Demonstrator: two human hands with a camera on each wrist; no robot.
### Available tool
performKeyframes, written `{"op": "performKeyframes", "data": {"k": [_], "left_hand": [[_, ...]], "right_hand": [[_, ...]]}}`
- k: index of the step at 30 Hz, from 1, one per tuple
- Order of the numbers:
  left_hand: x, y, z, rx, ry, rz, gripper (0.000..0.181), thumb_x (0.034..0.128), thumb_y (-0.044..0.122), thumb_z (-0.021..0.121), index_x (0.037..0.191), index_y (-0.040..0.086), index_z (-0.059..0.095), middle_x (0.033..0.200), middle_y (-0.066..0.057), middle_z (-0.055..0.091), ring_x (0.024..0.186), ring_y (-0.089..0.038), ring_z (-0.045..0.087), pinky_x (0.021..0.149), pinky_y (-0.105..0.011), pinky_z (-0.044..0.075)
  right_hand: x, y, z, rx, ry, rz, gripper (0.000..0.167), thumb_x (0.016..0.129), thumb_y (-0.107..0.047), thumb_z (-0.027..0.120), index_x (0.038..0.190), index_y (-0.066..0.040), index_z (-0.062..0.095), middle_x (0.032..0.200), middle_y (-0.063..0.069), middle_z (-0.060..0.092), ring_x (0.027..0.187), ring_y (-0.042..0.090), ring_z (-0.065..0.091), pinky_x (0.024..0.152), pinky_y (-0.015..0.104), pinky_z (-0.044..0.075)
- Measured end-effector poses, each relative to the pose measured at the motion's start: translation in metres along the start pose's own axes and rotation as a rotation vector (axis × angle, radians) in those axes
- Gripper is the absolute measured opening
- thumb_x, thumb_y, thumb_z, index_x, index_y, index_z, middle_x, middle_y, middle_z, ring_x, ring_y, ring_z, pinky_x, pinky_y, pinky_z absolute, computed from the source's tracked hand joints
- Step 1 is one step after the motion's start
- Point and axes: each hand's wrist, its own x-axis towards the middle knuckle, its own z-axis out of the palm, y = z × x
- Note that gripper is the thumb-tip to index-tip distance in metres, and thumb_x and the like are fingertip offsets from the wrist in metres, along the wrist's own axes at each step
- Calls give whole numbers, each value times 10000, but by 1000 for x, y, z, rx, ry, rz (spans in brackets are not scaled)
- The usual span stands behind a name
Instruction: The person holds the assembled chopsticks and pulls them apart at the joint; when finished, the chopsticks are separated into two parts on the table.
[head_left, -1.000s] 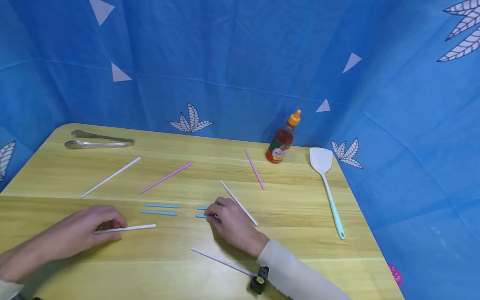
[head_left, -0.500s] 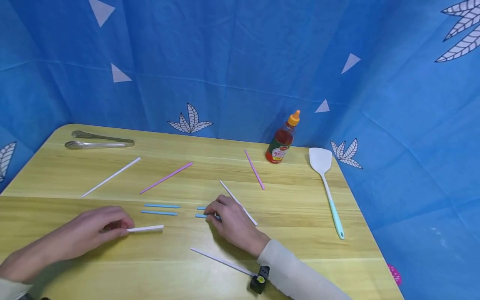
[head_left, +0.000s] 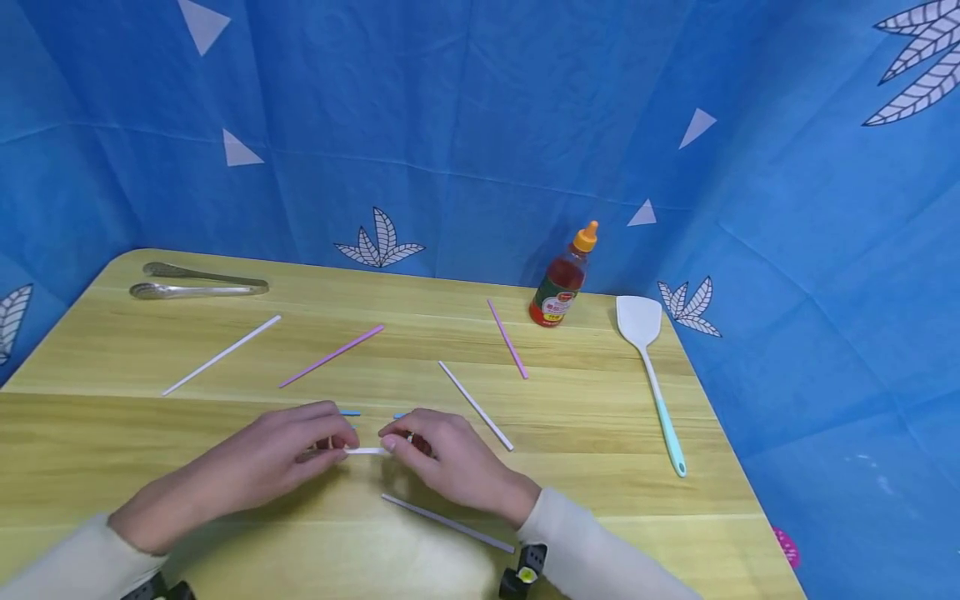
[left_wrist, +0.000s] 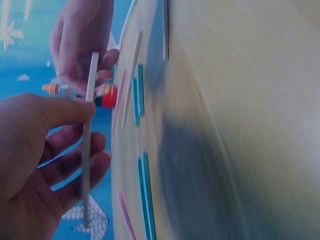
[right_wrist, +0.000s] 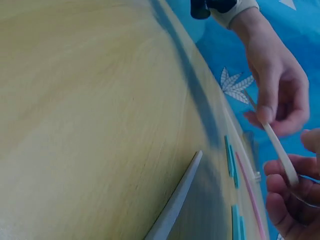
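Note:
In the head view, my left hand [head_left: 288, 446] pinches a thin white stick [head_left: 365, 451] above the table. My right hand [head_left: 453, 462] faces it, close to the stick's other end. The right wrist view has that end of the white stick [right_wrist: 280, 152] lying against the right fingers [right_wrist: 282, 205], with the thumb apart from it. Two pairs of short blue sticks lie below on the wood; in the left wrist view one pair of blue sticks [left_wrist: 145, 195] is nearer, another pair of blue sticks [left_wrist: 140, 92] farther. The hands mostly cover them in the head view.
A white stick [head_left: 448, 523] lies in front of the right hand, another white stick [head_left: 475, 406] behind it. Farther back are a white stick [head_left: 222, 355], two pink sticks [head_left: 332, 357], metal tongs [head_left: 198, 290], a red sauce bottle [head_left: 558, 287] and a spatula [head_left: 652, 375].
My left hand has carried the white stick rightward to the right hand. The right hand has come off the blue sticks and shifted slightly toward the white stick.

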Motion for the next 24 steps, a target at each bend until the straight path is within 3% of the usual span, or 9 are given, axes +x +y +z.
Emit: {"op": "performKeyframes", "data": {"k": [5, 15, 19, 24], "left_hand": [[14, 9, 12, -19, 69, 34, 194, 1007, 101, 785, 1101, 268, 760, 1048, 190, 673, 877, 57, 573, 747, -227, 560], [21, 14, 28, -24, 75, -84, 110, 1018, 188, 787, 1071, 273, 741, 1001, 203, 668, 907, 30, 596, 804, -277, 567], [20, 16, 33, -22, 93, -83, 103, 1022, 181, 781, 1068, 268, 751, 1026, 187, 698, 930, 23, 614, 830, -298, 580], [22, 18, 40, -13, 129, -51, 127, 1008, 161, 795, 1059, 267, 748, 1017, 177, 701, 925, 24, 612, 814, -292, 578]], "right_hand": [[-4, -1, -1, 3, -13, 18, 231, 1120, -275, 648, 1201, -126, 805, 991, -53, 752, 802, -28, 559, 739, 134, 480], [-15, 9, -5, 29, 33, 119, 101, 1078, -200, 702, 1114, -139, 775, 1018, -23, 748, 830, -9, 606, 776, 179, 551], [-19, 13, -5, 6, 49, 109, 69, 1053, -162, 710, 1090, -136, 763, 958, -29, 741, 747, -22, 551, 703, 166, 501], [-22, 15, -3, -47, 52, 34, 89, 1048, -184, 732, 1115, -141, 774, 863, -50, 690, 659, -50, 444, 621, 136, 408]]}}
